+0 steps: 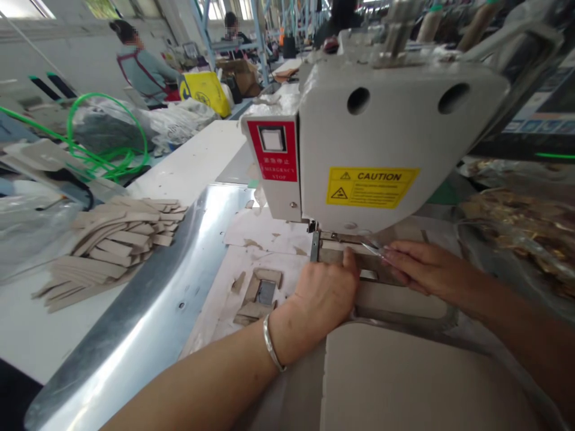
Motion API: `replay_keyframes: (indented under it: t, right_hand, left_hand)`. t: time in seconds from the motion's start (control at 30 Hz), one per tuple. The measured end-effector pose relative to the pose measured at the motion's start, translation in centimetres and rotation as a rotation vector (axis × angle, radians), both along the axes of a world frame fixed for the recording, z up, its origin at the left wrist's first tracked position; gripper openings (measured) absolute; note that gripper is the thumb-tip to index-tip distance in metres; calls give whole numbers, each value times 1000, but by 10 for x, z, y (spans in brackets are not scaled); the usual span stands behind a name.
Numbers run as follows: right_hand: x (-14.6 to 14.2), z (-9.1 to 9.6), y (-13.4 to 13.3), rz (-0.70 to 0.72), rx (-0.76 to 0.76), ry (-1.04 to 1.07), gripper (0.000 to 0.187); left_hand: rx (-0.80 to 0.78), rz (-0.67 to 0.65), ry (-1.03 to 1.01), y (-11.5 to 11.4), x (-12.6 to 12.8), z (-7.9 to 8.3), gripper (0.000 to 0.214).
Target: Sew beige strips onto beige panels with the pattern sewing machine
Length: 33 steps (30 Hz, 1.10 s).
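My left hand (326, 293), with a silver bangle at the wrist, is curled down onto a beige panel (406, 299) below the sewing machine head (395, 131). One of its digits points up towards a narrow slot, while the other fingertips are partly hidden. In my right hand (415, 263) is a slim pair of metal tweezers (372, 246), closed in the fingers. Its tip reaches left to the slot beside the machine's clamp (315, 245). A larger smooth beige piece (404, 377) lies nearest me.
Several beige strips (121, 239) are piled at left, beyond a shiny metal plate (179, 293). A small beige frame (258, 296) and scraps surround the work. Plastic-covered gold-coloured parts (525, 227) lie right. Green tubing (108, 158) loops at left; a co-worker (144, 66) sits behind.
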State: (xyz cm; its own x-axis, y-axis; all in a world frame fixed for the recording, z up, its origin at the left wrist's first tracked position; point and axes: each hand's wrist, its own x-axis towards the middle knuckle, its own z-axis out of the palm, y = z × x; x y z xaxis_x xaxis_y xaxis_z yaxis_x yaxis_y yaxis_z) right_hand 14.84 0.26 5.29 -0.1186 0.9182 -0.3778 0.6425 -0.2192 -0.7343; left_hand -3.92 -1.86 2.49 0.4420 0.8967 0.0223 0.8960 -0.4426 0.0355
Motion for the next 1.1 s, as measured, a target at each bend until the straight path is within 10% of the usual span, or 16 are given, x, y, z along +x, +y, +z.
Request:
replay_keyframes:
  t: [1.1]
  right_hand:
    - [-26,-14,25,209,185,-345,35]
  left_hand:
    - [14,16,-9,2,3,-1,31]
